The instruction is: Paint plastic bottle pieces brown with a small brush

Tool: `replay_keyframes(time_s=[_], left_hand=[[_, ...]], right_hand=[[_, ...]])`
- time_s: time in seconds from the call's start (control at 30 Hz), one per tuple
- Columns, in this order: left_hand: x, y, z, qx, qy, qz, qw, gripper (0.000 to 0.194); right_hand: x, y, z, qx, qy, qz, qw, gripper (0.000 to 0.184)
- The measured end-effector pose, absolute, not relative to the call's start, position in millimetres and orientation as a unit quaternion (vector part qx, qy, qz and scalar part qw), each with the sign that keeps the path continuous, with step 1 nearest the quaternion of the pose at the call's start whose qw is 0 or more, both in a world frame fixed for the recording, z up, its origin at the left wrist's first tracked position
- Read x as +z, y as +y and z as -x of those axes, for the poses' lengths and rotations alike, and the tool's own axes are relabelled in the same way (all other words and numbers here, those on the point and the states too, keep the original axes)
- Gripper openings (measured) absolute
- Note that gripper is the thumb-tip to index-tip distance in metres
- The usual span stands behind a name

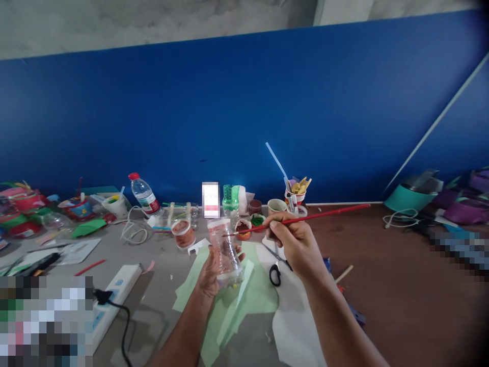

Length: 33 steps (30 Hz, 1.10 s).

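Note:
My left hand (209, 272) is wrapped round a clear plastic bottle piece (226, 252), pinched at the middle and partly coated with reddish-brown paint. A thin red paintbrush (324, 213) is pinched in my right hand (292, 239). Its tip lies at the upper part of the bottle piece; whether it touches, I cannot tell. Just behind are small paint cups, one with green paint (258, 220) and one with an orange-red outside (243, 229). A jar of brownish-red paint (183, 233) stands to the left. Under my hands lies light green paper (252, 300).
Black-handled scissors (275, 275) lie on white paper (296, 311) by my right forearm. A power strip (116, 306) with a black cable is at the left. Behind stand a water bottle (144, 194), a green-painted bottle piece (231, 199) and a cup of wooden utensils (296, 195).

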<state>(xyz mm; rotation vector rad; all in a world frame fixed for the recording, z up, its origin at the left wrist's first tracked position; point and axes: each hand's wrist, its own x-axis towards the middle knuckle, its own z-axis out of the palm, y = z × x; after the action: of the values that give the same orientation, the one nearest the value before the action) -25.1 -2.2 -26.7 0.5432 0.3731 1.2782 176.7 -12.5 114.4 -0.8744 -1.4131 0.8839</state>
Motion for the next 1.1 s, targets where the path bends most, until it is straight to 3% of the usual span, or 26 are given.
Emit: replay_keyframes(time_s=[0.27,0.43,0.63,0.8,0.93,1.1], left_hand=[[-34.5,1.6,29.5,0.604,0.204,-0.254,0.727,0.052],[-29.5,0.7,28.3,0.605,0.213,-0.263,0.721,0.051],[-24.9,1.2,27.4,0.596,0.212,-0.245,0.735,0.050],[-24.9,0.9,27.2,0.606,0.209,-0.225,0.734,0.046],[-26.6,2.1,29.6,0.597,0.215,-0.218,0.742,0.041],[-31.9,4.4,32.1,0.605,0.229,-0.212,0.733,0.044]], right_hand=[[117.5,-17.7,-173.7,0.379,-0.668,0.372,0.521,0.020],[115.7,-17.9,-171.5,0.326,-0.671,0.364,0.558,0.019],[119.0,-18.2,-173.6,0.349,-0.703,0.384,0.487,0.021],[118.5,-18.7,-173.3,0.325,-0.686,0.394,0.519,0.020],[118.4,-18.4,-173.6,0.335,-0.713,0.405,0.464,0.020],[111.2,-6.5,-178.4,0.243,-0.673,0.446,0.538,0.022]])
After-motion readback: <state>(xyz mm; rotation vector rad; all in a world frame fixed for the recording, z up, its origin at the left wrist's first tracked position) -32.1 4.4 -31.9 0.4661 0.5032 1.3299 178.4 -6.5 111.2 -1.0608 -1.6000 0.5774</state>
